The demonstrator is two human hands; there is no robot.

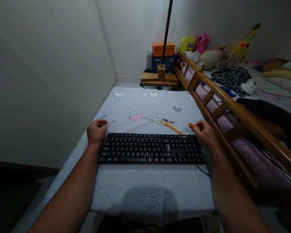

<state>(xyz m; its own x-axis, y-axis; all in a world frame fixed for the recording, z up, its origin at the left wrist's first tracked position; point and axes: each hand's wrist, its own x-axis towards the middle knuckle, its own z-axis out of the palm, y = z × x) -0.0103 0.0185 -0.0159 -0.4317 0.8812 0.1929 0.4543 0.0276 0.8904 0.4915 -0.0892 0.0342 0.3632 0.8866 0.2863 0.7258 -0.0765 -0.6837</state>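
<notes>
Keyboard (150, 149), long axis crosswise, space bar (133, 160) near, number pad (191, 150) right

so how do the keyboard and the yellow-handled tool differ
The keyboard is black, while the yellow-handled tool is partly bright yellow. The keyboard is much larger and lies straight across; the yellow-handled tool is slim and lies slanted beyond it. Both lie on the heart-patterned cover.
</notes>
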